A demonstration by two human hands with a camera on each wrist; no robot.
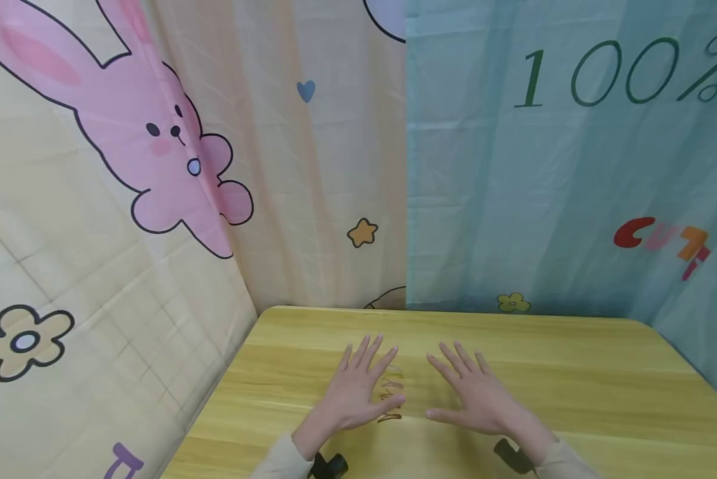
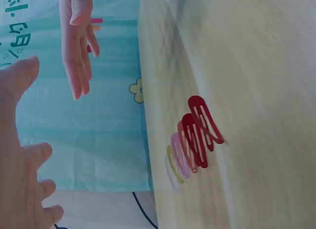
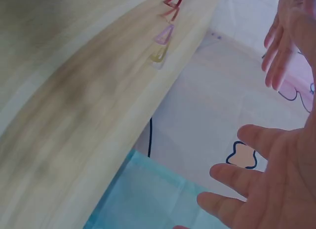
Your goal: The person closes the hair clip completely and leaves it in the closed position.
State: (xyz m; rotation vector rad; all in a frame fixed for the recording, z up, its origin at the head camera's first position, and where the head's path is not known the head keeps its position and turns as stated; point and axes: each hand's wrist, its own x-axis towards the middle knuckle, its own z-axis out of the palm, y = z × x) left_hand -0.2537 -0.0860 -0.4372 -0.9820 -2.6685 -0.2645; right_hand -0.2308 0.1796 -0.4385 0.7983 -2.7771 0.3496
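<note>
My left hand (image 1: 353, 394) hovers over the middle of the table with its fingers spread and straight. To its right, my right hand (image 1: 480, 399) is held the same way, and neither hand holds anything. A row of snap hair clips (image 1: 390, 418) lies on the table between them, nearest the left thumb. The left wrist view shows the clips close together and overlapping: a dark red clip (image 2: 195, 100) at one end, more reddish ones, a pink clip (image 2: 176, 140), a yellow clip (image 2: 170, 156) and a pale clip (image 2: 170, 174). Both hands are apart from the clips.
The wood-grain table (image 1: 574, 359) has rounded far corners. Behind it hang a blue curtain (image 1: 484, 199) and a cream curtain (image 1: 274, 166), with a printed pink rabbit (image 1: 118, 126) at the left. Dark straps or mounts (image 1: 332, 467) sit by the wrists.
</note>
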